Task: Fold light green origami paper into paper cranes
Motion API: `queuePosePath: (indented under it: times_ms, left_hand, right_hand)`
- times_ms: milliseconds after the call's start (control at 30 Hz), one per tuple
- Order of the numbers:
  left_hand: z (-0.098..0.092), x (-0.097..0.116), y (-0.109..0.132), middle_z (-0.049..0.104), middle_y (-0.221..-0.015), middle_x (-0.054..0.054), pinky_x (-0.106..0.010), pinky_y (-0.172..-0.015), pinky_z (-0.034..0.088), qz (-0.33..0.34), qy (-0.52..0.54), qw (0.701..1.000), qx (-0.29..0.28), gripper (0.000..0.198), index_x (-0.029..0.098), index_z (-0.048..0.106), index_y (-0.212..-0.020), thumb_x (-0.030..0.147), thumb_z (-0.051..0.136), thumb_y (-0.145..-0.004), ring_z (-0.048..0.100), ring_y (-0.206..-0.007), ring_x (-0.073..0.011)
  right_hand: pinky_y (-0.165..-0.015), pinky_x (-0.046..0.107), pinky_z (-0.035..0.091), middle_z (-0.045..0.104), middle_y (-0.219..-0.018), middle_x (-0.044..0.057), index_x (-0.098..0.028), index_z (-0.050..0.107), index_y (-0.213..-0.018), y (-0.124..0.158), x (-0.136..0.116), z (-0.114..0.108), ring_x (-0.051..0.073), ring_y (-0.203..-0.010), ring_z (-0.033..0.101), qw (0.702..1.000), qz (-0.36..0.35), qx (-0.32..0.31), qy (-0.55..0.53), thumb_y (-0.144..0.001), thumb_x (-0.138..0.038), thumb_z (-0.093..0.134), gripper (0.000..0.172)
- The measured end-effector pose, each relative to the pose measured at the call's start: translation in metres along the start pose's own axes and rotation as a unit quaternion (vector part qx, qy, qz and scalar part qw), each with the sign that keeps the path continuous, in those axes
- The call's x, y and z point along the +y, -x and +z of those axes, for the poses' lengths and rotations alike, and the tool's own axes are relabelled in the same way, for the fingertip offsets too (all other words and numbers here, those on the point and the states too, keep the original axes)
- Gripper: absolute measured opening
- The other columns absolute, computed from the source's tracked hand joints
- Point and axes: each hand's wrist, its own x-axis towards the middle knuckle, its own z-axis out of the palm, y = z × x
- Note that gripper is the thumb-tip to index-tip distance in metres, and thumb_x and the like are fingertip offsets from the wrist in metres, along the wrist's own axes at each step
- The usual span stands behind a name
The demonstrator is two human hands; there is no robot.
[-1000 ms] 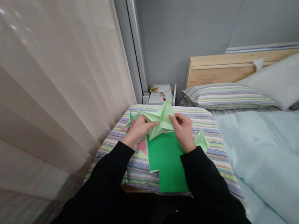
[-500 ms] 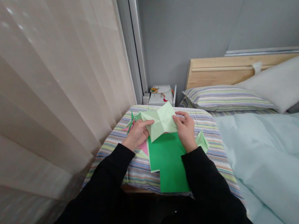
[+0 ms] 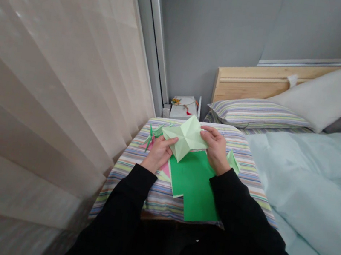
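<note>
Paper, pale green and creased into a four-pointed shape (image 3: 187,135), is held up at the far edge of the overlapping flat dark green paper sheets (image 3: 200,205), partly covering them in view. Left hand (image 3: 159,152) grasps its left side, thumb on top; right hand (image 3: 215,146) pinches its right edge. Sheets lie on a counter (image 3: 125,164) under multicolour-striped cloth. Just left of sheets: flat pink paper piece (image 3: 166,170). Farther left and beyond sheets: spiky folded green paper piece (image 3: 156,132), partly hidden. Right of sheets: folded pale green paper piece (image 3: 233,161). Well right of sheets: bed with light blue quilt (image 3: 306,166).
</note>
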Motion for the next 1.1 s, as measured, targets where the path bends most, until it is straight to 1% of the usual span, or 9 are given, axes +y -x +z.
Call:
queuePosePath:
  times_ms: [100, 200, 433, 600, 700, 833, 967, 1033, 1100]
  left_hand:
    - [-0.003, 0.000, -0.002, 0.081, -0.099, -0.009, -0.042, -0.097, 0.060, 0.002, 0.006, 1.000, 0.004, 0.046, 0.017, 0.071, -0.109, 0.019, 0.086, -0.066, 0.077, -0.101, -0.0287]
    - [-0.003, -0.002, -0.002, 0.081, -0.102, -0.009, -0.042, -0.098, 0.060, 0.011, 0.014, 1.000, 0.010, 0.045, 0.017, 0.070, -0.111, 0.018, 0.085, -0.068, 0.076, -0.102, -0.0276]
    - [-0.001, -0.004, 0.000, 0.081, -0.104, -0.006, -0.039, -0.100, 0.059, 0.023, 0.030, 0.999, 0.009, 0.051, 0.019, 0.069, -0.114, 0.017, 0.086, -0.067, 0.076, -0.102, -0.0243]
    - [0.002, -0.003, 0.005, 0.081, -0.104, -0.007, -0.041, -0.100, 0.059, -0.010, 0.027, 0.999, -0.018, 0.052, 0.019, 0.071, -0.114, 0.013, 0.086, -0.065, 0.076, -0.102, -0.0264]
    - [0.002, -0.002, 0.006, 0.081, -0.102, -0.008, -0.043, -0.098, 0.059, -0.029, 0.022, 0.999, -0.025, 0.047, 0.017, 0.072, -0.111, 0.015, 0.086, -0.066, 0.076, -0.102, -0.0287]
    - [0.000, -0.001, 0.006, 0.081, -0.099, -0.010, -0.043, -0.098, 0.059, -0.034, 0.024, 0.999, -0.023, 0.039, 0.014, 0.073, -0.104, 0.020, 0.085, -0.067, 0.077, -0.100, -0.0296]
    - [-0.001, -0.002, 0.005, 0.081, -0.098, -0.010, -0.041, -0.096, 0.058, -0.044, 0.028, 0.998, -0.024, 0.041, 0.012, 0.073, -0.107, 0.016, 0.083, -0.068, 0.077, -0.096, -0.0285]
    - [-0.001, -0.003, 0.005, 0.081, -0.100, -0.010, -0.038, -0.089, 0.060, -0.053, 0.034, 0.998, -0.026, 0.047, 0.013, 0.072, -0.114, 0.013, 0.081, -0.068, 0.077, -0.091, -0.0264]
    - [-0.003, -0.001, 0.004, 0.080, -0.102, -0.010, -0.033, -0.080, 0.060, -0.064, 0.044, 0.997, -0.031, 0.055, 0.014, 0.070, -0.121, 0.010, 0.079, -0.068, 0.077, -0.083, -0.0231]
  right_hand:
    - [-0.061, 0.033, 0.052, 0.075, -0.080, 0.003, -0.022, 0.070, -0.096, -0.002, 0.000, -0.002, 0.021, -0.069, 0.068, 1.000, 0.013, 0.014, -0.019, -0.072, -0.044, 0.075, 0.033]
    - [-0.059, 0.032, 0.051, 0.075, -0.080, 0.002, -0.022, 0.070, -0.098, -0.002, -0.001, -0.003, 0.020, -0.067, 0.067, 0.999, 0.024, 0.024, -0.036, -0.073, -0.041, 0.074, 0.032]
    - [-0.061, 0.031, 0.051, 0.071, -0.068, -0.002, -0.023, 0.067, -0.100, -0.001, 0.001, -0.001, 0.018, -0.061, 0.065, 0.998, 0.022, 0.016, -0.055, -0.065, -0.040, 0.085, 0.043]
    - [-0.060, 0.029, 0.049, 0.072, -0.069, -0.003, -0.023, 0.066, -0.095, 0.002, -0.002, 0.002, 0.016, -0.059, 0.063, 0.996, 0.032, 0.016, -0.082, -0.062, -0.038, 0.087, 0.041]
    - [-0.059, 0.029, 0.048, 0.072, -0.071, -0.002, -0.023, 0.067, -0.093, 0.003, -0.007, 0.004, 0.016, -0.060, 0.062, 0.993, 0.046, 0.018, -0.106, -0.062, -0.037, 0.086, 0.039]
    - [-0.061, 0.029, 0.049, 0.070, -0.071, -0.004, -0.024, 0.070, -0.100, 0.005, -0.013, 0.006, 0.015, -0.061, 0.061, 0.989, 0.064, -0.002, -0.130, -0.064, -0.036, 0.082, 0.040]
    - [-0.062, 0.028, 0.051, 0.070, -0.074, -0.005, -0.027, 0.069, -0.107, 0.008, -0.016, 0.007, 0.015, -0.063, 0.062, 0.987, 0.071, -0.028, -0.139, -0.062, -0.033, 0.083, 0.047]
    - [-0.061, 0.028, 0.051, 0.072, -0.077, -0.004, -0.028, 0.069, -0.110, 0.009, -0.016, 0.008, 0.016, -0.064, 0.064, 0.987, 0.078, -0.046, -0.135, -0.060, -0.032, 0.085, 0.052]
    - [-0.060, 0.029, 0.051, 0.073, -0.078, -0.002, -0.026, 0.072, -0.105, 0.010, -0.014, 0.010, 0.017, -0.063, 0.065, 0.986, 0.086, -0.066, -0.124, -0.058, -0.031, 0.088, 0.050]
